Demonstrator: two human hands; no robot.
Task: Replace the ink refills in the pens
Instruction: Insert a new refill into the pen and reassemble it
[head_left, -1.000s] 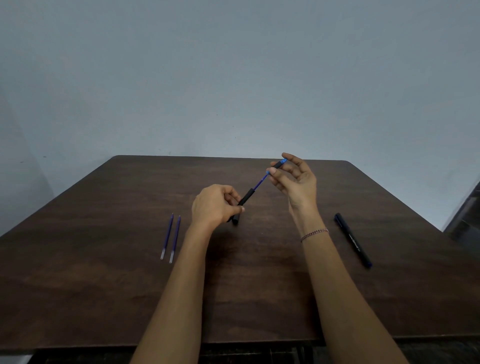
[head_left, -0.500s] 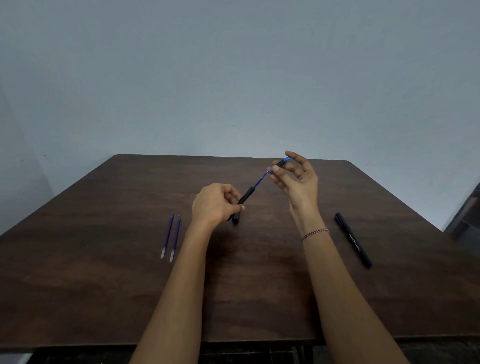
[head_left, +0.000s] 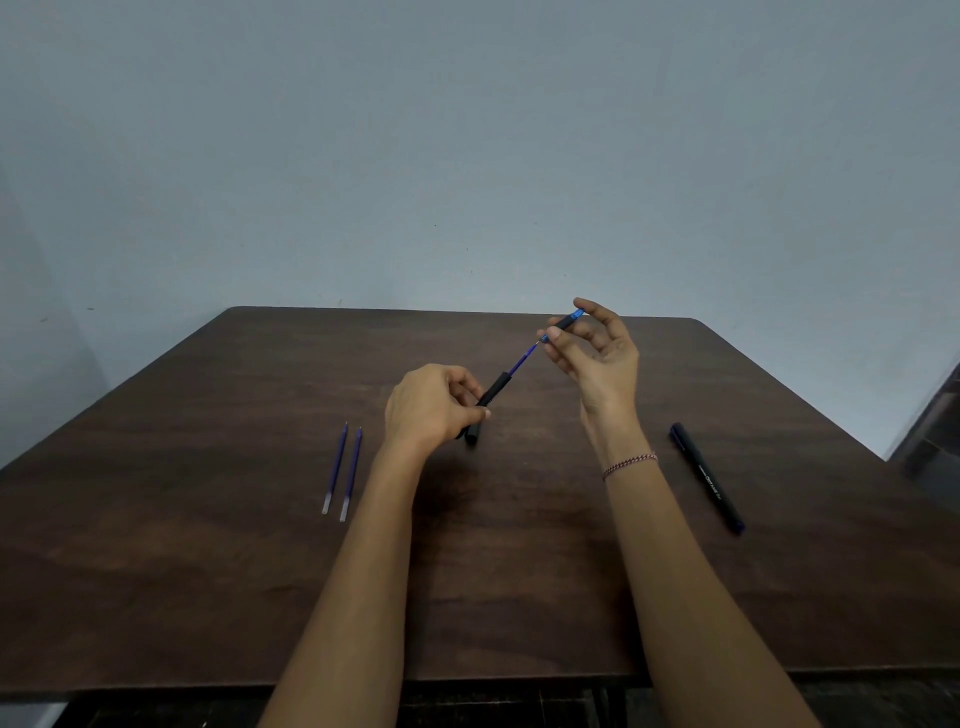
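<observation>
My left hand (head_left: 434, 405) grips the black barrel of a pen (head_left: 491, 397) above the middle of the table. A thin blue ink refill (head_left: 522, 359) sticks out of the barrel's upper end. My right hand (head_left: 597, 358) pinches the pen's black tip section with a blue end (head_left: 566, 322) between thumb and fingers, with the refill running into it. Two loose blue refills (head_left: 343, 474) lie side by side on the table to the left. A second black pen (head_left: 707, 478) lies whole on the table to the right.
The dark wooden table (head_left: 208, 571) stands against a plain grey-blue wall. Its front edge runs below my forearms. A dark object (head_left: 935, 431) shows past the table's right corner.
My right hand has moved up and to the right with the tip section, so more of the blue refill shows out of the barrel. My left hand has stayed in place.
</observation>
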